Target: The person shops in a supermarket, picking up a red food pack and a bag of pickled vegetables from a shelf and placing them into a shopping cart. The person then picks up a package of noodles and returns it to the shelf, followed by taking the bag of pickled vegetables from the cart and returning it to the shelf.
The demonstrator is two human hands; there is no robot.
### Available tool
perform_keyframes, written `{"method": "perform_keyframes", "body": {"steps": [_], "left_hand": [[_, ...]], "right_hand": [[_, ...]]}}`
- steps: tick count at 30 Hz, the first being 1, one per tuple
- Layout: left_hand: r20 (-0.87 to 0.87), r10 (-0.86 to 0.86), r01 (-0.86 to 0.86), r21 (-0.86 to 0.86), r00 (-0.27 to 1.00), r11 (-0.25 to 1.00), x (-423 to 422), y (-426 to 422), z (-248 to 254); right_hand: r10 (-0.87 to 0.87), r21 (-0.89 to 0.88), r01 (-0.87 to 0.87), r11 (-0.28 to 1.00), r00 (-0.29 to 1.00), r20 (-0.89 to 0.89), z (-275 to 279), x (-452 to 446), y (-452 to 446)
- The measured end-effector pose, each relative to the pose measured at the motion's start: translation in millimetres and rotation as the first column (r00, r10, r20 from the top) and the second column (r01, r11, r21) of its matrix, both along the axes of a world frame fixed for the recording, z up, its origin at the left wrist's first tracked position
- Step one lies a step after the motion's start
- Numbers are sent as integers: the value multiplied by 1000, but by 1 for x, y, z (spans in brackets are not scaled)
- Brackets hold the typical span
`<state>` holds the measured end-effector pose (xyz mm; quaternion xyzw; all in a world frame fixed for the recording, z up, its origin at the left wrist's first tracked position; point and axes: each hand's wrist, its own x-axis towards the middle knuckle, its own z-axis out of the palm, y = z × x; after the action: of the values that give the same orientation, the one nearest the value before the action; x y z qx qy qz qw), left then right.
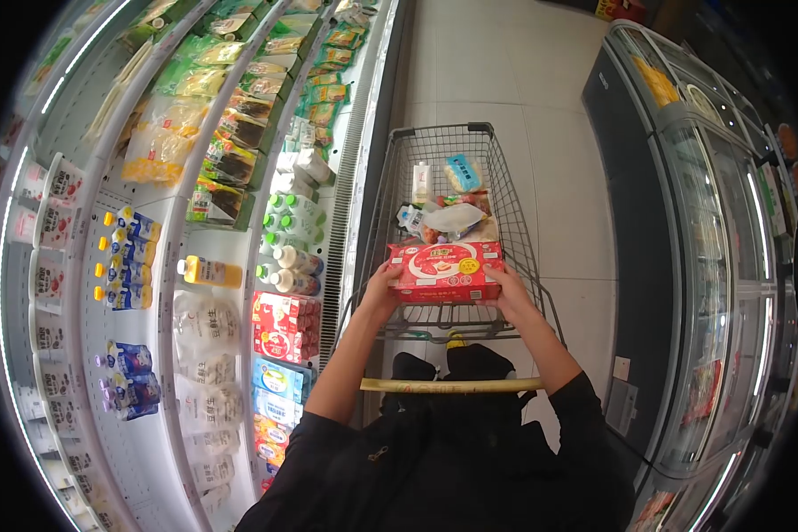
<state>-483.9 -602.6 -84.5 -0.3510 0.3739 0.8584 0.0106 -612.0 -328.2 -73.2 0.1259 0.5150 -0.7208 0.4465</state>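
Note:
A red box (445, 271) with white and yellow print is held level between both hands, over the near part of a wire shopping cart (523, 213). My left hand (381, 291) grips its left end, and my right hand (511, 291) grips its right end. Just beyond the box, inside the cart, lie a white carton (422, 183), a blue-labelled pack (463, 174) and a whitish plastic bag (453, 218) over other goods. The yellowish cart handle (450, 386) crosses in front of my body, with neither hand on it.
On the left, a refrigerated shelf (173, 332) holds bottles, bagged goods and several red packs (285, 326). A glass-topped freezer (629, 222) runs along the right side. Grey tiled floor (559, 160) lies between them, under the cart.

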Motion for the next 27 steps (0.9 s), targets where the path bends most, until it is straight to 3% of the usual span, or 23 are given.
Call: {"method": "perform_keyframes", "body": {"steps": [2, 3, 4, 6, 8, 10, 11, 13, 14, 16, 17, 21, 23, 25, 27], "left_hand": [[191, -94, 127, -171, 977, 977, -12, 0, -19], [271, -63, 130, -239, 961, 962, -18, 4, -29], [269, -62, 129, -239, 961, 962, -21, 6, -39], [349, -55, 234, -497, 936, 836, -18, 10, -54], [273, -117, 249, -521, 955, 816, -4, 16, -56], [136, -390, 363, -716, 911, 596, 16, 23, -51], [142, -382, 360, -718, 913, 595, 28, 25, -44], [410, -477, 583, -754, 777, 302, 44, 39, 8], [416, -468, 584, -753, 780, 303, 52, 43, 20], [466, -454, 484, -871, 760, -84, 69, 49, 30], [440, -426, 433, -893, 791, -119, 74, 50, 31], [340, -320, 292, -938, 884, -189, 83, 47, 31], [424, -198, 419, -905, 883, -71, 80, 44, 30], [425, -177, 428, -904, 888, -21, 79, 37, 17], [448, -158, 465, -881, 880, 88, 75, 34, 15]], "right_hand": [[-15, 39, 17, 999, 999, -45, -22, -9, -4], [-40, 76, 45, 996, 997, -62, -34, -13, -8], [-39, 76, 44, 996, 997, -64, -46, -18, -12], [-53, 213, 91, 973, 982, -180, -69, -29, -22], [-53, 217, 96, 971, 979, -197, -89, -41, -28], [-52, 217, 99, 971, 976, -212, -105, -49, -31], [-46, 215, 87, 973, 981, -190, -112, -51, -31], [-31, 197, 58, 979, 990, -138, -133, -56, -31], [-24, 192, 49, 980, 991, -134, -144, -57, -30], [24, 215, -12, 977, 998, -51, -154, -53, -29], [57, 276, -49, 960, 998, -22, -158, -51, -27], [146, 401, -140, 905, 989, 16, -189, -52, -16], [97, 426, -80, 901, 995, -18, -197, -54, -13], [51, 451, -21, 892, 997, -53, -197, -54, -11], [44, 529, 139, 837, 947, -318, -191, -56, -15]]}}
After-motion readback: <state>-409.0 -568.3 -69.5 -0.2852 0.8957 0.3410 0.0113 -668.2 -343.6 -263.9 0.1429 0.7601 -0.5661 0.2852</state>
